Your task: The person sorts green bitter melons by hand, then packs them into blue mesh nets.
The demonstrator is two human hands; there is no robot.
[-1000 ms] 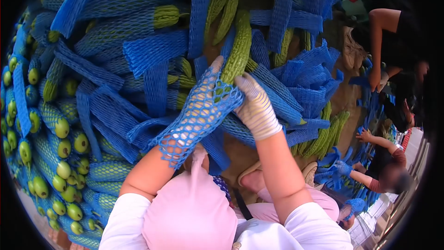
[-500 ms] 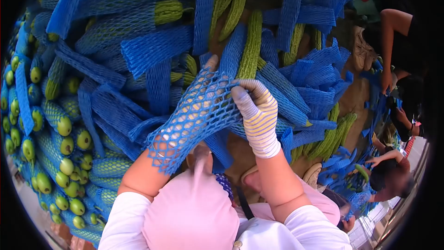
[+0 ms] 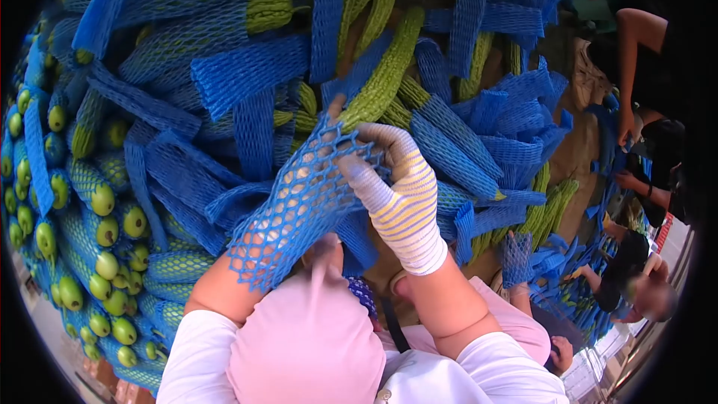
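Two hands are at work on one blue foam net (image 3: 288, 213). The left hand (image 3: 310, 176) is pushed right through it, fingers spread so the mesh stretches wide over palm and forearm, one fingertip poking out at the far rim. The gloved right hand (image 3: 400, 191) pinches that rim, clenched on the mesh just beside the left fingertips. A bare gourd (image 3: 381, 78) lies on the heap ahead, its near end at the net's mouth and about touching the left fingertip; whether the left hand grips it I cannot tell. This looks like the sleeving step, with the net opened and the gourd not yet inside. The next move would call for the left fingers to close on the gourd's end while the right hand draws the mesh forward off the wrist and over the fruit, kept even so it does not snag on the ridged skin. Sleeved gourds (image 3: 97, 202) are stacked to the left, loose nets (image 3: 247, 75) lie above, and another person (image 3: 636, 52) works at the right.
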